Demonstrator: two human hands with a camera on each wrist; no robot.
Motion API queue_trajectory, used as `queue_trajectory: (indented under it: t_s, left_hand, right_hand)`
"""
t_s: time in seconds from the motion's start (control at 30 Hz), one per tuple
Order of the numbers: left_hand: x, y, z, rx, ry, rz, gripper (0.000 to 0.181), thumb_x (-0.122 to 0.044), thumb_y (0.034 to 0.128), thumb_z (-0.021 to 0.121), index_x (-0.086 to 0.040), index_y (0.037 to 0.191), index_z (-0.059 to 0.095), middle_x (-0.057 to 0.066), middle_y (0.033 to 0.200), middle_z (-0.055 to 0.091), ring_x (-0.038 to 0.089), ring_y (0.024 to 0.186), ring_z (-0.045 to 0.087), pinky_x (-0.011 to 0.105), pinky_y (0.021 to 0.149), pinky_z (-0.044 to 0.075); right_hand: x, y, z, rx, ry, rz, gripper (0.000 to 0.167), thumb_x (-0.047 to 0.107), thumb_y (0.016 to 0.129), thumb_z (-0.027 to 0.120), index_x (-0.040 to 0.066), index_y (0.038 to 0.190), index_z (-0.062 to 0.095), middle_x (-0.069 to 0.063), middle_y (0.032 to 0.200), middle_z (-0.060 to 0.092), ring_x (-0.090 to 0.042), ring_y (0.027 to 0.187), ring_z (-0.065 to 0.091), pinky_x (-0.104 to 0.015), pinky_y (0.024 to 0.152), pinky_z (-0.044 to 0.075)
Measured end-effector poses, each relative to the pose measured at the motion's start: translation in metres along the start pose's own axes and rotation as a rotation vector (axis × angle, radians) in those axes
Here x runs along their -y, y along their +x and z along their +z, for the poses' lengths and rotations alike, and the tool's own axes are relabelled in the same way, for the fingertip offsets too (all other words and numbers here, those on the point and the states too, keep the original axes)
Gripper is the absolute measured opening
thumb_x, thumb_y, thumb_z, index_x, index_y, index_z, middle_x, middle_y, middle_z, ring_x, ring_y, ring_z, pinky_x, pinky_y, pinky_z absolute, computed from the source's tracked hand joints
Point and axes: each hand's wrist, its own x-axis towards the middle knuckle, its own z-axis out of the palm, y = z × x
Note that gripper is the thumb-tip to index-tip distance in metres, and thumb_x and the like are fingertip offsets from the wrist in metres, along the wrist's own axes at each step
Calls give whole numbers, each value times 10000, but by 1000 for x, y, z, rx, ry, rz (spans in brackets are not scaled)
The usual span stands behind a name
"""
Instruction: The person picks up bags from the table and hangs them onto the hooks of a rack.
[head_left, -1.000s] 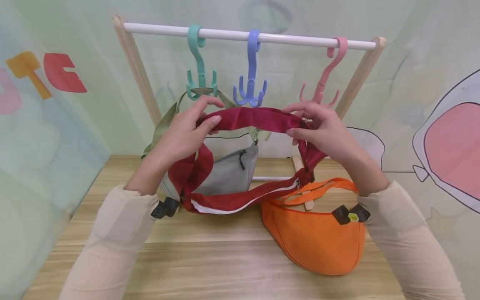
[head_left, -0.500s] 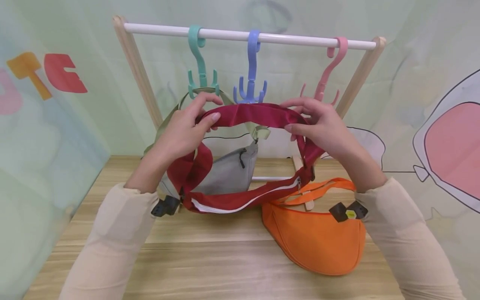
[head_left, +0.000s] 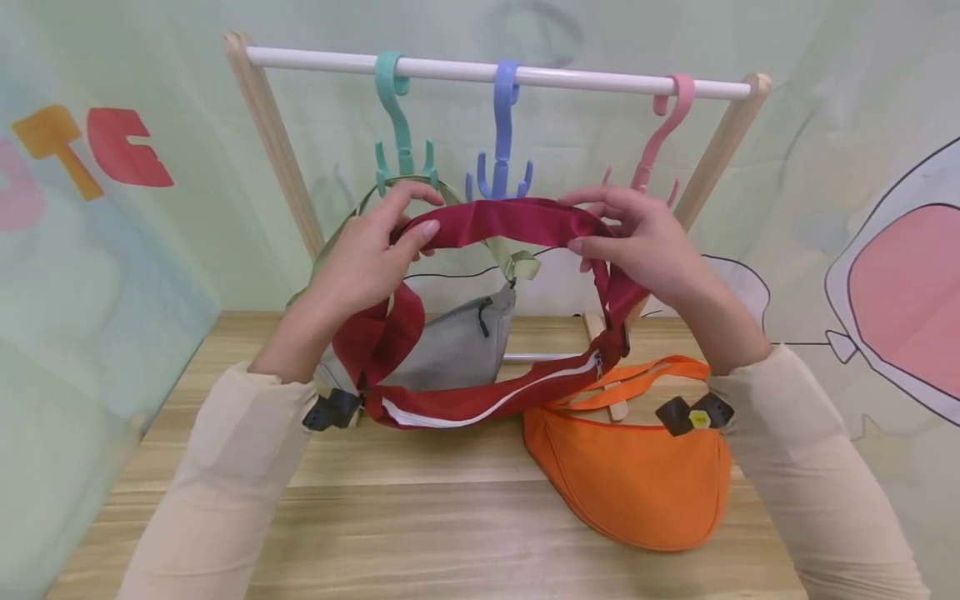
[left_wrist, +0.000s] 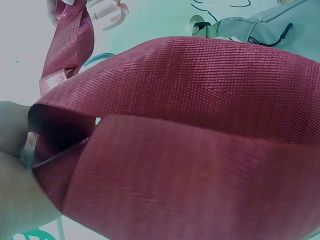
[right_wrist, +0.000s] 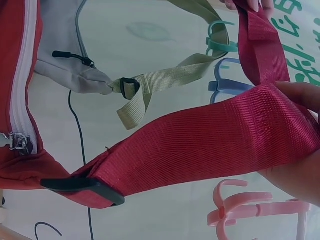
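The left hand (head_left: 369, 258) pinches the red strap (head_left: 502, 222) near its left end, and the right hand (head_left: 651, 243) pinches it on the right. Stretched between them, the strap crosses just in front of the lower prongs of the blue hook (head_left: 503, 125). The red bag's body (head_left: 480, 404), with a white zipper, hangs below the strap. In the left wrist view the strap (left_wrist: 200, 90) fills much of the picture, folded over. A black buckle (right_wrist: 85, 187) joins strap and bag in the right wrist view.
A grey bag (head_left: 465, 342) hangs by its green strap from the teal hook (head_left: 397, 117) at left. The pink hook (head_left: 660, 133) is on the white rod (head_left: 585, 79) at right. An orange bag (head_left: 630, 479) lies on the wooden table (head_left: 390, 533).
Both hands have raised the red strap slightly, so it now overlaps the lower part of the blue hook. Their hold on it looks the same.
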Motion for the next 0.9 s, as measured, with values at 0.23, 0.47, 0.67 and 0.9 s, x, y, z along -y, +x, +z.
queue_trajectory:
  t_s: [0.23,0.47,0.67,0.9]
  left_hand:
    - [-1,1,-1,-13,-13,7,348,-227,951,473,-168,1287,408,109,937,586,248,853,530,408,743,434]
    - [0,3,-1,-61,-55,40,325,-196,949,477,-130,1265,434,124,887,583,239,804,527,375,732,433]
    - [-1,3,-1,-90,-81,48,309,-191,947,479,-119,1246,447,126,860,585,232,773,526,359,712,422]
    - [-2,4,0,-125,-72,37,305,-208,942,493,-117,1230,456,121,873,599,239,789,543,360,716,423]
  right_hand:
    - [4,3,-2,8,-34,-5,396,122,853,642,149,1239,555,-140,915,553,-239,680,602,-317,589,490]
    - [8,8,-3,15,-38,-10,382,114,858,632,141,1231,554,-141,921,538,-245,679,598,-323,602,493]
    - [11,10,-3,13,-51,-11,379,118,855,637,150,1224,559,-131,938,561,-259,700,599,-323,629,488]
    - [12,12,-3,7,-35,3,380,124,854,641,160,1223,559,-134,937,573,-251,704,596,-329,643,483]
